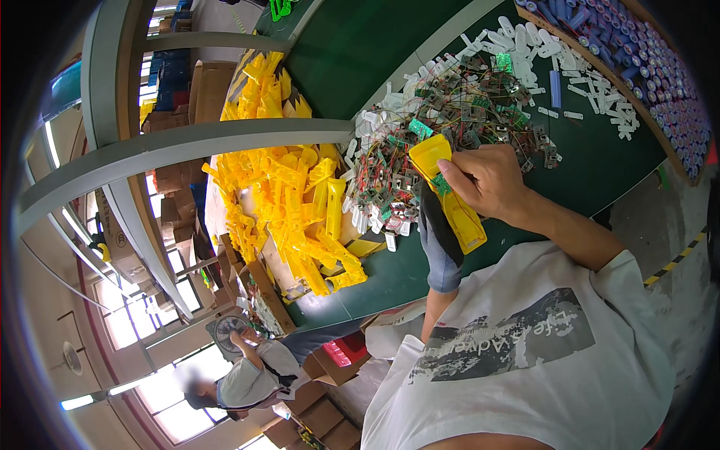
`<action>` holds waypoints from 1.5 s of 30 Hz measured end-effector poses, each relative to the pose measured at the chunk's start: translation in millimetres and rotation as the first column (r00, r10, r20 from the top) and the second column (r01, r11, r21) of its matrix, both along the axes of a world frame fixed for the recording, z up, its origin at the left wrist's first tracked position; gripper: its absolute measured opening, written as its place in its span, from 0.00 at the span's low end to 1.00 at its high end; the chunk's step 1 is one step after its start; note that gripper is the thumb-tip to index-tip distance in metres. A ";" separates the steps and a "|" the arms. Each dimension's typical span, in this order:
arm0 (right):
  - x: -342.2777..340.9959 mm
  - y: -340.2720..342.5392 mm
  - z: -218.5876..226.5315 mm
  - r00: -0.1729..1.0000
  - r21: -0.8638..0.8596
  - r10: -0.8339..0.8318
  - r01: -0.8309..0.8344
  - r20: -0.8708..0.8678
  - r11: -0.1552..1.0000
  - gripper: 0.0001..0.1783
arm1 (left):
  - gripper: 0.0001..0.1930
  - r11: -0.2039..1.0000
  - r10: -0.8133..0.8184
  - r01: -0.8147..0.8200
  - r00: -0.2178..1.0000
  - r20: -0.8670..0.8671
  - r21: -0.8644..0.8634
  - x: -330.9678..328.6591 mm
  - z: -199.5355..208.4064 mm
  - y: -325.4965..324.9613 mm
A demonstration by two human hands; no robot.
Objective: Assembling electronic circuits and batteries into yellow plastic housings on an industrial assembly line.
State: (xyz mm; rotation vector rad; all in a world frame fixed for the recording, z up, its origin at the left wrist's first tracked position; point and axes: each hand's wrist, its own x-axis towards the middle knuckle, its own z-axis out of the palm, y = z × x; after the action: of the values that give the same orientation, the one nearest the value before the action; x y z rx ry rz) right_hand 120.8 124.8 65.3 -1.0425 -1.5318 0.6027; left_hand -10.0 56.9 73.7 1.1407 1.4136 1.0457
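Observation:
A long yellow plastic casing (pixel 466 227) is held at a slant over the table's near edge. Behind and under it lies my left hand (pixel 438 225), in a black and grey glove; its fingers are mostly hidden by the casing. My right hand (pixel 491 180), bare, has its fingers curled and its thumb pressed toward a small green circuit board (pixel 441 184) inside the casing's upper half. Just beyond is a tangled heap of wired circuit boards (pixel 472 112) with metal parts and red and black wires. White plastic pieces (pixel 390 238) lie under and around that heap.
Yellow casings (pixel 277 195) are piled at left, behind a grey metal frame bar (pixel 240 142). Blue-purple cylindrical cells (pixel 660 82) fill a tray at far right; one loose cell (pixel 555 88) lies on the green table (pixel 622 161). Another person (pixel 259 375) is near a fan at lower left.

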 end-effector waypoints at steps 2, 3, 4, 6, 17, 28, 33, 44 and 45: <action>1.3 1.3 0.4 0.994 0.016 -0.027 0.026 0.107 1.000 0.17 | 0.22 0.999 0.005 -0.005 1.000 0.018 -0.031 0.1 3.0 1.2; 1.2 1.5 -0.2 0.994 0.013 -0.028 0.027 0.106 1.000 0.17 | 0.22 0.998 0.013 -0.011 0.999 0.038 -0.060 0.2 3.6 1.9; -0.2 1.6 -1.5 0.994 0.011 -0.034 0.033 0.105 0.999 0.17 | 0.22 0.998 0.014 -0.012 0.999 0.036 -0.061 -2.0 -0.5 1.7; -1.8 0.9 -2.6 0.994 0.007 -0.037 0.036 0.103 0.999 0.17 | 0.21 1.000 0.017 -0.016 0.998 -0.065 0.014 -7.7 -12.1 0.7; -0.9 2.7 -10.5 0.991 0.099 -0.072 0.061 0.116 0.993 0.18 | 0.20 0.998 -0.030 0.035 0.996 -0.083 0.057 -15.0 -22.6 -2.1; -1.5 2.0 -4.8 0.983 0.168 -0.060 0.031 0.173 0.985 0.16 | 0.22 0.980 0.194 -0.175 0.943 0.270 -0.094 3.7 -12.4 -2.0; 6.9 -4.4 -5.0 0.987 0.068 0.148 -0.152 0.062 0.986 0.13 | 0.26 0.987 0.149 -0.155 0.983 0.111 0.047 -0.4 -17.0 -3.4; 12.4 -10.0 4.5 0.957 -0.132 0.288 -0.285 0.010 0.950 0.07 | 0.26 0.995 0.014 0.015 0.953 0.303 -0.095 -4.3 -6.2 3.5; 10.5 -10.3 4.8 0.956 -0.141 0.294 -0.292 -0.006 0.946 0.07 | 0.26 0.998 0.045 -0.053 0.962 0.270 0.023 -3.2 -12.1 -0.9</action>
State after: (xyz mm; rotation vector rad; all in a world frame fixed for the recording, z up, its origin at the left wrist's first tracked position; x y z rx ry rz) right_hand 131.3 114.5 70.1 -0.9309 -1.6912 0.9228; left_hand -13.2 56.0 61.7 0.9468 1.2180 1.2121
